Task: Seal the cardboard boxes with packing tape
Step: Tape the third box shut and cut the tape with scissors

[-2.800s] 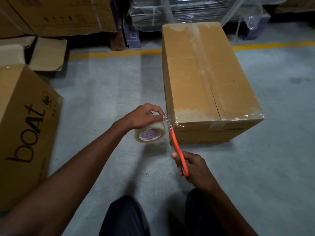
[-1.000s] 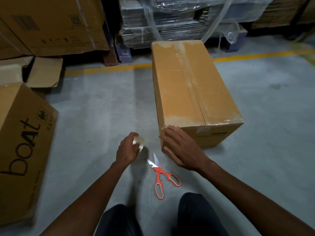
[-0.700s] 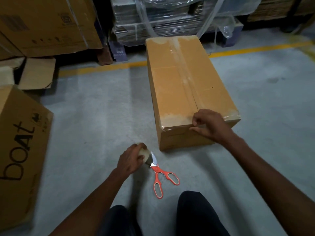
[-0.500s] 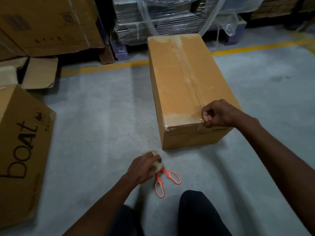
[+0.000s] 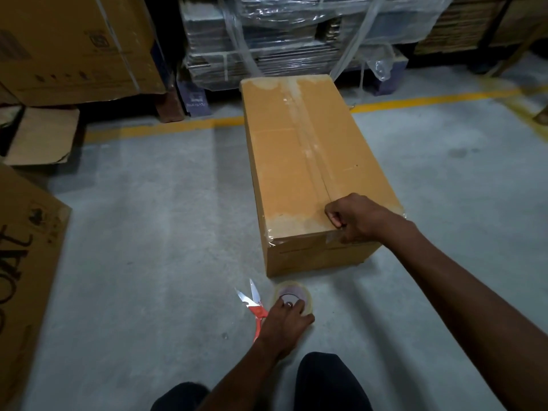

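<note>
A long brown cardboard box (image 5: 299,161) lies on the floor with clear tape along its top seam and over its near edge. My right hand (image 5: 357,219) rests on that near top edge over the seam, fingers curled into a fist and thumb against the tape on the front face. A clear packing tape roll (image 5: 296,292) lies flat on the floor just in front of the box. My left hand (image 5: 283,321) grips the roll from the near side, one finger in its core. Orange-handled scissors (image 5: 253,304) lie open just left of the roll, handles partly under my left hand.
A printed cardboard box (image 5: 23,262) stands at the left edge. Large cartons (image 5: 74,46) and a loose flap (image 5: 41,134) sit at the back left. A shrink-wrapped pallet of flat cardboard (image 5: 281,34) stands behind the box, beyond a yellow floor line (image 5: 148,130). My knees (image 5: 329,381) fill the bottom.
The scissors were put down after the cut. My left hand brought the roll to the floor, now right of the scissors. My right hand slid along the box's near edge to the seam.
</note>
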Demonstrator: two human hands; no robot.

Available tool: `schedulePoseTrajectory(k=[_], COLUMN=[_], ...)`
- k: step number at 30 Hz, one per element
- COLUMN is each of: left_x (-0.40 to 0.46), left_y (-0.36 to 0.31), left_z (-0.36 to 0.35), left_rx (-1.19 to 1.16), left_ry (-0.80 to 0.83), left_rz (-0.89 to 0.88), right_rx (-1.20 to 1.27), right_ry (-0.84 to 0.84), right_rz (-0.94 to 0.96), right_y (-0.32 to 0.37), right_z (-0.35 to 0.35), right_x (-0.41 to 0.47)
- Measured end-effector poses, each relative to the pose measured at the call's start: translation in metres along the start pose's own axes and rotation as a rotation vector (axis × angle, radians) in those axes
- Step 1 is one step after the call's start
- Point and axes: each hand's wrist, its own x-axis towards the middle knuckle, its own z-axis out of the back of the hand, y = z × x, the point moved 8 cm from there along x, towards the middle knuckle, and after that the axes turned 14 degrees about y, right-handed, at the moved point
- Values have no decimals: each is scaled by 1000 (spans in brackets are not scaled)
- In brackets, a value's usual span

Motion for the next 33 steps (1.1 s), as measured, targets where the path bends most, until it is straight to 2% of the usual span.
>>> schedulePoseTrajectory(k=[4,8,10,13,15,17,21,25,30,33], left_x=[10,6,-14,-67,-93,-97,-85,-89,-99,-104], left_y=[2,3,6,23,48,71,93,99,95,97], left_z=[-5,8,45,116,158,194,221,214,194,185], left_rx=[13,-3,-156,-354,-386,-317,-290,-287,-266,-351], left_ry=[-77,-149,-353,-911,-1106,-1127,-1048,-990,-1013,-1016], left_rz=[37,68,90,139,257,316,29,-78,-132,-111], right_rx=[-139,-279,-275,-239,-232,-174,137,303,490,780], right_ry=[-167,-282,-357,-437,-411,-344,-222,-184,-275,-350], right_rz=[14,-62,-81,-67,-62,-22,72,24,-19,22], right_y=[8,15,16,19,19,16,-18,-62,-108,-128], right_z=[1,0,-3,-6,-1,3,7,12,11,-1], right_x=[-5,-10,-11,-14,-15,-15,-20,-36,-64,-76])
